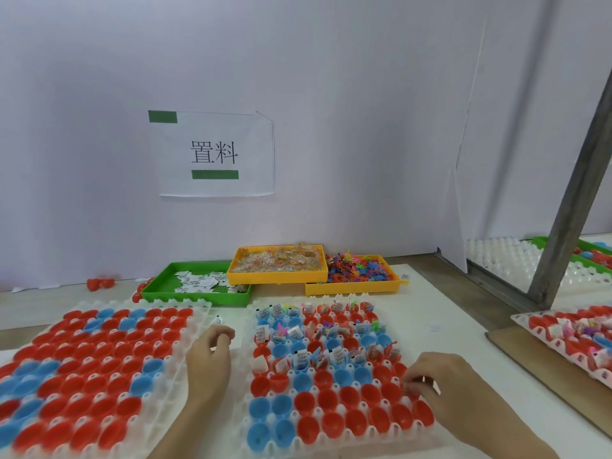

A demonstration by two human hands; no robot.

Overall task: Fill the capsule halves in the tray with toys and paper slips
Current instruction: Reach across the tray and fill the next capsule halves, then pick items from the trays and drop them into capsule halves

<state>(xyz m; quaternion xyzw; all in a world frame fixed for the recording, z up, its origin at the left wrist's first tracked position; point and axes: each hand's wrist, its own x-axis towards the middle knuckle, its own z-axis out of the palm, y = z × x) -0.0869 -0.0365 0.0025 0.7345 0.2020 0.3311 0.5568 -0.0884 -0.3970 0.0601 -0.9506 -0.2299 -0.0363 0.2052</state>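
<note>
Two white trays hold red and blue capsule halves. In the right tray (251,390) the far rows carry paper slips and small toys, while the near rows are empty. The left tray (195,329) holds only empty halves. My left hand (212,356) hovers between the trays with its fingers curled; whether it holds anything is hidden. My right hand (430,389) is over the right tray's right edge, fingertips pinching something small that is too blurred to name.
At the back stand a green bin of paper slips (198,281), a yellow bin of bagged toys (278,263) and a yellow bin of loose coloured toys (361,276). Another filled tray (576,339) lies at the right, beside a slanted metal post (569,200).
</note>
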